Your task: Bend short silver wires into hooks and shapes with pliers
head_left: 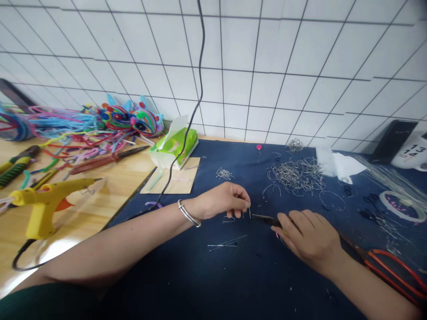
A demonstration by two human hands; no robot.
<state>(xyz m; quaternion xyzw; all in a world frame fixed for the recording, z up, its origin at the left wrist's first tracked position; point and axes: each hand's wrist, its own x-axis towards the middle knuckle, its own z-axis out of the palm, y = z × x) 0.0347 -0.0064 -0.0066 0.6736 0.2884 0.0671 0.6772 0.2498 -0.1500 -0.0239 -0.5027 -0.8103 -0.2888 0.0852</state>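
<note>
My left hand (224,199), a silver bangle on its wrist, pinches a thin metal wire piece (249,212) over the dark blue mat (233,275). My right hand (308,238) is closed round small dark pliers (263,218), whose tips point left toward that wire and stop just short of it. Bent hooks lie on the mat under my left fingers. A few straight wires (225,243) rest in front of both hands.
A heap of bent wire pieces (295,174) lies behind my hands. Red-handled cutters (392,266) sit at the right. A yellow glue gun (46,202), a tissue pack (175,146), pipe cleaners (60,126) and hand tools cover the wooden table at left. A black cable (200,80) hangs down.
</note>
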